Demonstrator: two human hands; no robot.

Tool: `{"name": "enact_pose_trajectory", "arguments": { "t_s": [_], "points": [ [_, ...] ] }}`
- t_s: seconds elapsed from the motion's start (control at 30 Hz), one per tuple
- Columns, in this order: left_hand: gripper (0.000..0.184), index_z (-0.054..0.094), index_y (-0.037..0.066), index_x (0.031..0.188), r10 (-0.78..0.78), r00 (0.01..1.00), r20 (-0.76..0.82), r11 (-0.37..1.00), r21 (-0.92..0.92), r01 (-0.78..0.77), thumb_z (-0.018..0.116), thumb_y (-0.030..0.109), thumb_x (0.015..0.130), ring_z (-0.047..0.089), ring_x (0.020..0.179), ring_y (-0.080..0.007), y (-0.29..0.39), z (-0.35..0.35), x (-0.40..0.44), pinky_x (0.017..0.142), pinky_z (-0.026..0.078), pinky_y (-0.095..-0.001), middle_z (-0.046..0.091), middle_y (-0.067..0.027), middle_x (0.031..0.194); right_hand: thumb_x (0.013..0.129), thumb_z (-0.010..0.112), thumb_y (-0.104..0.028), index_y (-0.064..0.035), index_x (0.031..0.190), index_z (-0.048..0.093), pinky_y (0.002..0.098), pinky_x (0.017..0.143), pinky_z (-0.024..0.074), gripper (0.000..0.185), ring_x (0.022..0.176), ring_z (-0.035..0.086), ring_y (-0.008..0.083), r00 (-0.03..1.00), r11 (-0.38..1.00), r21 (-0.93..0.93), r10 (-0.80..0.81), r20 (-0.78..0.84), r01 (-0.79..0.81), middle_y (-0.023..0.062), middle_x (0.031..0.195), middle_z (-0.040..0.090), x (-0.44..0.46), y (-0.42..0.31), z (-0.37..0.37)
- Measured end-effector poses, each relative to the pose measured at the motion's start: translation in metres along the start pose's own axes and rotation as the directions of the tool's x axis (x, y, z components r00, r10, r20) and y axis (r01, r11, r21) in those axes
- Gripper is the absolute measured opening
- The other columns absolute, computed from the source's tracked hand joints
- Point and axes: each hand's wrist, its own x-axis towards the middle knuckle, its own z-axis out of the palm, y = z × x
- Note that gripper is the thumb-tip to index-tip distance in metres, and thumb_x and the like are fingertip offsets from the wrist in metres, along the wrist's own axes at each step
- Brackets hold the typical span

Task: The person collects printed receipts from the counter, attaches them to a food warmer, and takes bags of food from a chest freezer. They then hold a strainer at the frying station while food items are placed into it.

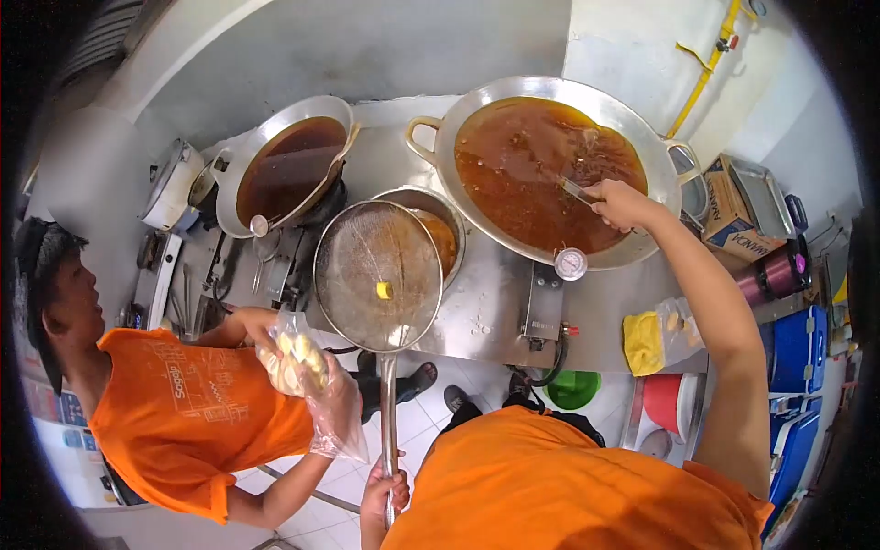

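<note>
My left hand [383,490] is wrapped round the long handle of a big round mesh strainer [367,257], on which one small yellow piece [383,290] lies. The strainer is held over a bowl of brownish-orange contents [440,240], partly covering it. My right hand [625,203] grips a metal utensil [576,190], its far end over or in the dark oil of the large two-handled pan [665,170]. What that end looks like is unclear. A dial thermometer [570,264] sits at the pan's near rim.
On the left a co-worker in orange [197,394] holds a clear bag of pale yellow pieces [298,362] beside the strainer. A second oil pan [240,174] stands back left. Right: a yellow cloth [643,343], a cardboard box [736,215] and a blue container [797,348].
</note>
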Motion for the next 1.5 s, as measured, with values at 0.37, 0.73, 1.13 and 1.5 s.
{"name": "enact_pose_trajectory", "arguments": {
  "t_s": [0.37, 0.73, 1.13, 1.5],
  "points": [
    [0.048, 0.048, 0.009, 0.134, 0.164, 0.986, -0.026, 0.97, 0.184, -0.156, 0.058, 0.003, 0.088, 0.042, 0.039, -0.0122, -0.018, 0.021, 0.074, 0.037, 0.036, -0.0283, 0.048, -0.0035, 0.06, 0.1, 0.054, -0.01, -0.0185, 0.15, 0.048, 0.0248, 0.042, 0.0372, 0.051, 0.047, 0.043, 0.0072, 0.99, 0.904, 0.423, -0.111, 0.087, 0.064, -0.0018, 0.064, 0.049, -0.021, 0.034, 0.01],
    [0.045, 0.052, 0.011, 0.136, 0.217, 0.976, 0.024, 0.946, 0.241, -0.217, 0.057, 0.005, 0.093, 0.044, 0.041, -0.0109, -0.026, 0.009, 0.09, 0.039, 0.039, -0.0271, 0.048, -0.0008, 0.06, 0.098, 0.055, -0.009, -0.0102, 0.144, 0.054, 0.0273, 0.043, 0.0399, 0.047, 0.044, 0.045, 0.0084, 0.917, 0.895, 0.216, -0.398, -0.005, 0.39, -0.0002, 0.055, 0.047, -0.062, 0.026, 0.013],
    [0.05, 0.048, 0.009, 0.14, 0.212, 0.975, 0.061, 0.924, 0.313, -0.22, 0.06, 0.006, 0.091, 0.044, 0.041, -0.0076, -0.022, 0.003, 0.052, 0.039, 0.038, -0.023, 0.047, 0.0017, 0.059, 0.09, 0.057, -0.004, -0.0028, 0.136, 0.056, 0.0444, 0.079, 0.0524, 0.046, 0.088, 0.066, 0.0474, 0.711, 0.795, -0.237, -0.606, -0.356, 0.559, 0.0309, 0.101, 0.065, -0.098, -0.086, 0.045],
    [0.048, 0.051, 0.009, 0.135, 0.141, 0.99, 0.021, 0.961, 0.237, -0.141, 0.062, 0.005, 0.089, 0.045, 0.041, -0.0086, -0.005, -0.006, 0.01, 0.039, 0.039, -0.0244, 0.049, 0.0006, 0.061, 0.092, 0.044, 0.0, -0.0087, 0.154, 0.035, 0.0543, 0.08, 0.0547, 0.064, 0.088, 0.067, 0.0479, 0.878, 0.875, -0.419, -0.381, -0.29, 0.242, 0.0317, 0.101, 0.062, -0.063, -0.152, 0.173]
  ]
}}
